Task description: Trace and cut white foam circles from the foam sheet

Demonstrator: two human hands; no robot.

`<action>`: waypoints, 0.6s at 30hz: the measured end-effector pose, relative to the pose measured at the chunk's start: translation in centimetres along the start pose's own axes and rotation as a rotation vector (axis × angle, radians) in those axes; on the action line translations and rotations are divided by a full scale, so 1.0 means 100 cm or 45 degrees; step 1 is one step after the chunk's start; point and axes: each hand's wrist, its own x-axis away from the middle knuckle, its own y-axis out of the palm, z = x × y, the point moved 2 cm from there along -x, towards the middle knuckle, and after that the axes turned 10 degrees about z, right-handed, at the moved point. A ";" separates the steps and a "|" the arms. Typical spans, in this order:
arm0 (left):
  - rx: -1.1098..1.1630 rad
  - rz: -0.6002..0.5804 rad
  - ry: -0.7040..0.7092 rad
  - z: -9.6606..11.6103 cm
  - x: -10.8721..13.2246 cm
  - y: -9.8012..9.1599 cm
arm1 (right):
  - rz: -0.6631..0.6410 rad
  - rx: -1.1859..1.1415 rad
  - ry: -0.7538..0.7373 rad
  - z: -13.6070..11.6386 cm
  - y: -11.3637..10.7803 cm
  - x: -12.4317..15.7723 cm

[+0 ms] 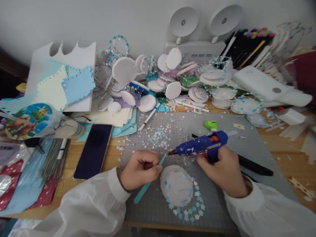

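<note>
My right hand (225, 172) is wrapped round the handle of a blue glue gun (203, 144), whose nozzle points left. My left hand (139, 169) pinches a thin teal stick (145, 188); the stick's tip sits right at the glue gun's nozzle. Just below the two hands a white round disc (176, 186) lies on the grey cutting mat (222, 131), ringed on its lower right with small blue and white flower pieces. Loose blue and white paper bits (158, 136) are scattered on the mat above my left hand.
A dark phone (93, 150) lies left of the mat. A pile of white discs (148, 82) fills the back, with a white lamp unit (197, 46) behind it. A green small object (211, 125), a white pen (148, 117) and a black tool (254, 166) lie on the mat.
</note>
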 end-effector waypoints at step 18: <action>0.066 0.033 0.037 -0.003 -0.001 -0.002 | 0.526 0.424 0.392 0.066 -0.061 -0.020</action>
